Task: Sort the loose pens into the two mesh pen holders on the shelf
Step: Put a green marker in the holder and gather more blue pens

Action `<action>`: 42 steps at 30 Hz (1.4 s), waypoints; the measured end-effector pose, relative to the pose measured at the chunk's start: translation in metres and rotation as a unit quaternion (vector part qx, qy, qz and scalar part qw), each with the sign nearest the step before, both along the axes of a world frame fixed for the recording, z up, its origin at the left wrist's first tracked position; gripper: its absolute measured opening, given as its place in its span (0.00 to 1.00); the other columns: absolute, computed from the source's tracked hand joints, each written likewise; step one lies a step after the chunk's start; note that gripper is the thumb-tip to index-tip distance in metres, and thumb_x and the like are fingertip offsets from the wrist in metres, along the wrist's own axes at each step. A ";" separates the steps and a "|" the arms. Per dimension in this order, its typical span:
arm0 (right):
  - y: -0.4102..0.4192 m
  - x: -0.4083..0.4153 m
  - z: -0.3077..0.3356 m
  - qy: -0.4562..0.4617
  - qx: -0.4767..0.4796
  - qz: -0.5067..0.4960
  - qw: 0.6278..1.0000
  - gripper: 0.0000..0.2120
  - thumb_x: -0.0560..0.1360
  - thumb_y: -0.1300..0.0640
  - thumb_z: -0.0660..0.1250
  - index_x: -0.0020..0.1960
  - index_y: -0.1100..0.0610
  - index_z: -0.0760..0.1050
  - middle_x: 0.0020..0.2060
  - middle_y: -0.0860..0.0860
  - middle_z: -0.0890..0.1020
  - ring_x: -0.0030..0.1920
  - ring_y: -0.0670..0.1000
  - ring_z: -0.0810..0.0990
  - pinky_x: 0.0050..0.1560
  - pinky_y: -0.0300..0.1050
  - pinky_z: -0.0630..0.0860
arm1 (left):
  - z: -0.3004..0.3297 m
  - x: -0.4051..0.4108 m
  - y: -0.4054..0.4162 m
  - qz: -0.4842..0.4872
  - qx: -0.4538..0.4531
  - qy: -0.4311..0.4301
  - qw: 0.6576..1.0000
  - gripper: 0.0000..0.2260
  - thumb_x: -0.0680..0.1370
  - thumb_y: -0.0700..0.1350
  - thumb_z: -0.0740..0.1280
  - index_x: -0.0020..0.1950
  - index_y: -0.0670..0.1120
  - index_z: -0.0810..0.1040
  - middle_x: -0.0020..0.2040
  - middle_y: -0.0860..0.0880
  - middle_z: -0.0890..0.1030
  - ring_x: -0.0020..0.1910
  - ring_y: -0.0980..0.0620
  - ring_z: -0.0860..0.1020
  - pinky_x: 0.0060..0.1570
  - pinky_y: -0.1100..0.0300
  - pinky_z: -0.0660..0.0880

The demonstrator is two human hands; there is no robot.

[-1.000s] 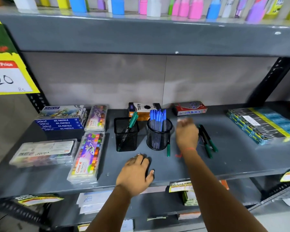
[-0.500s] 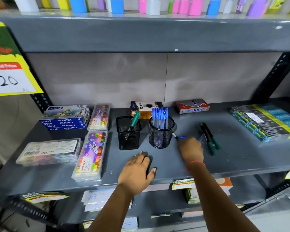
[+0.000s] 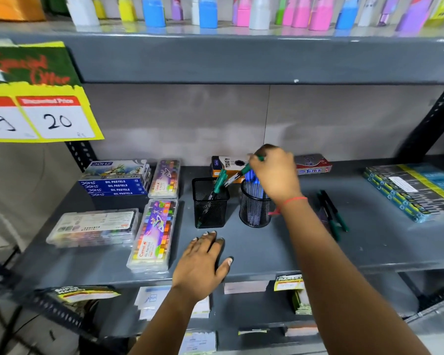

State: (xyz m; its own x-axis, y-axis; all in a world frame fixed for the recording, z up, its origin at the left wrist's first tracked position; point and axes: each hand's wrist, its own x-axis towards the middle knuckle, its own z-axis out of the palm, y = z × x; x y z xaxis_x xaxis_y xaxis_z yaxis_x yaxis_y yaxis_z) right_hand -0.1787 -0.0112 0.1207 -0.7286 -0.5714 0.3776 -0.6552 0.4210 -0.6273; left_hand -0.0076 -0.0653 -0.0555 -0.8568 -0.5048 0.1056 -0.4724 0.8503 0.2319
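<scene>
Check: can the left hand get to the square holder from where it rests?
Probably yes. The left hand lies flat on the shelf just in front of the square holder, nothing between them; the right hand is off to the side.

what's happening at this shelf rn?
A person is sorting pens. The right hand holds a green pen tilted over the two mesh holders, tip toward the square holder, which already has one green pen. The round holder has blue pens. The left hand rests flat on the shelf. More green pens lie loose to the right.
</scene>
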 end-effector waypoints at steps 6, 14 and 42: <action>-0.035 0.007 -0.037 -0.119 0.103 0.044 0.987 0.12 0.75 0.56 0.66 0.42 0.67 0.76 0.37 0.60 0.78 0.38 0.58 0.76 0.40 0.47 0.75 | -0.003 -0.001 0.001 -0.002 -0.005 0.016 1.000 0.25 0.77 0.62 0.49 0.70 0.51 0.59 0.74 0.47 0.60 0.72 0.48 0.57 0.70 0.58 0.44; 0.003 -0.013 -0.060 -0.164 -0.148 -0.072 0.973 0.09 0.76 0.58 0.64 0.46 0.62 0.81 0.38 0.66 0.83 0.40 0.64 0.81 0.47 0.57 0.79 | -0.002 -0.004 0.001 -0.009 -0.004 0.011 1.000 0.25 0.77 0.60 0.50 0.71 0.50 0.59 0.74 0.46 0.59 0.72 0.48 0.56 0.70 0.57 0.43; 0.055 -0.085 -0.084 0.041 0.055 -0.128 0.989 0.09 0.75 0.62 0.59 0.52 0.66 0.72 0.53 0.65 0.77 0.48 0.61 0.75 0.43 0.49 0.71 | 0.000 -0.035 0.012 -0.050 0.000 0.009 0.999 0.29 0.77 0.63 0.50 0.73 0.49 0.54 0.76 0.48 0.56 0.74 0.51 0.52 0.69 0.61 0.40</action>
